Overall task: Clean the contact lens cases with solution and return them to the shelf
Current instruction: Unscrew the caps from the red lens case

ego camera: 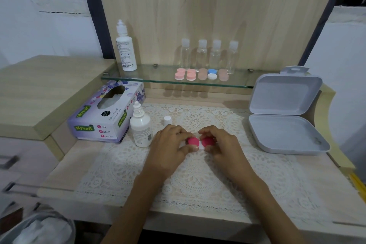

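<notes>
Head view: left hand (pixel 170 143), right hand (pixel 222 142) (fingers curled) around pink lens case (pixel 193 141).

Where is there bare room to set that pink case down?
Free: the lace mat near the desk's front edge; the mat between the right hand and the grey box; the glass shelf between the tall bottle and the row of cases. Crowded: beside the left hand, by the open bottle, cap and tissue box.
</notes>
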Available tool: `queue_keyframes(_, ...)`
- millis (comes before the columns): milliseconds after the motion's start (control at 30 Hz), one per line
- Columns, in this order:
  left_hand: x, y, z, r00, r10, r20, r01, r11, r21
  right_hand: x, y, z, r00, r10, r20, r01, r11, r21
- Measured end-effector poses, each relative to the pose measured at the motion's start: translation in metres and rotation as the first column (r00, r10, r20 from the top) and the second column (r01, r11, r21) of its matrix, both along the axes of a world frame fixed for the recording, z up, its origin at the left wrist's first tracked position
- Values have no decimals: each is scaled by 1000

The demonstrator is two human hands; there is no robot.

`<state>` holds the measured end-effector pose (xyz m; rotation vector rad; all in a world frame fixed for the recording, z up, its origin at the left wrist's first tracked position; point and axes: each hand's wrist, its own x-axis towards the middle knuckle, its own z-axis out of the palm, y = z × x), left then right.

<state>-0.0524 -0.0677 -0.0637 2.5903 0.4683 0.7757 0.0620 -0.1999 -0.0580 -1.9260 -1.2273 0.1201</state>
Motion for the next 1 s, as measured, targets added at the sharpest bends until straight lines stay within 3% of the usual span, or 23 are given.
queue_keyframes(300,-1,-1,0,1000,9,16,-8,997,-77,-2,-1,-2,999,-2,50,2,1000,10)
queue_keyframes(500,-5,-2,-2,996,-30,-84,35,998,60,-5,-2,-2,999,10,52,-12,999,42)
queue_keyframes(767,-4,2,-5,999,-26,-33,25,1000,-17,-3,-1,-4,999,8,47,-9,1000,24)
queue_keyframes(1000,-6,0,-4,996,-44,-74,49,997,58,-3,-1,-3,999,16,38,-17,999,33)
